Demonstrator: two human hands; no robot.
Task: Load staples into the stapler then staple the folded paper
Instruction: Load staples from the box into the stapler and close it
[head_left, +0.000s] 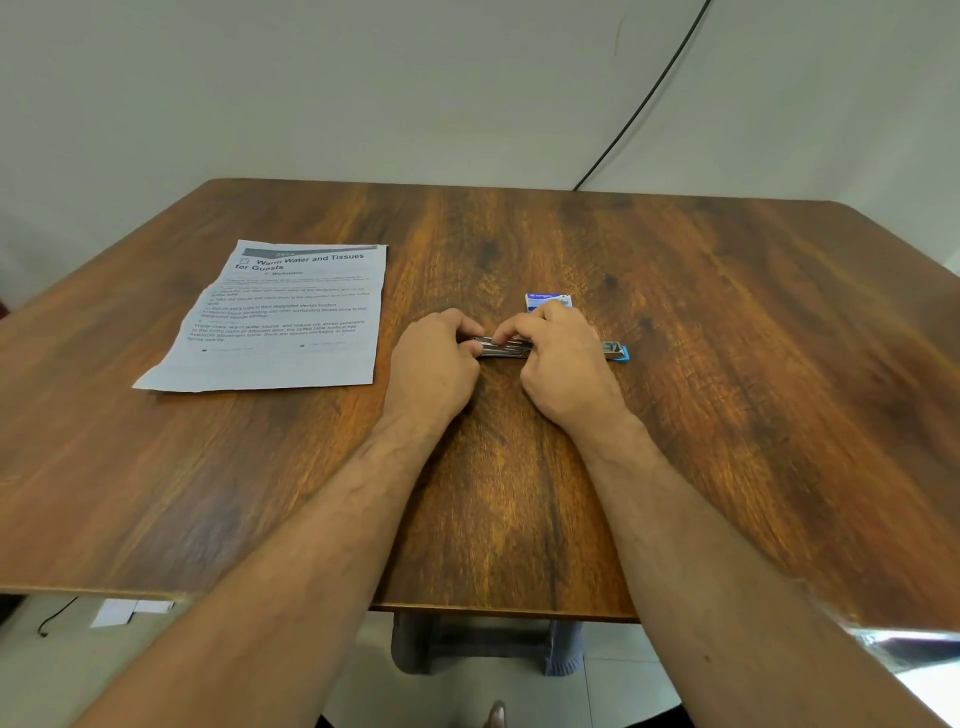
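1. Near edge: the wooden table (727, 415) fills the view; two bare forearms reach forward over its near edge toward the centre; below the edge, a dark table base and a tiled floor are visible.
2. Left hand (434, 358): rests on the table at the centre; its fingers are curled around the left end of the stapler (506, 347) and grip it; the thumb lies on the near side of the metal body.
3. Right hand (558, 358): lies just beside the left hand; its fingers are curled down and its fingertips press on the top of the metal channel; whether a strip of staples sits under the fingertips cannot be told.
4. Stapler: lies flat, running left to right between the two hands; the grey metal channel shows in the gap between them; its blue end (621, 353) protrudes to the right of the right hand.
5. Staple box (548, 301): a small blue and white carton stands just behind the right hand, partly hidden by the knuckles.
6. Paper (280, 317): a printed sheet lies flat to the left, well apart from the hands.
7. Far side: a pale wall stands behind the table; a black cable (649, 98) runs down it toward the far table edge.
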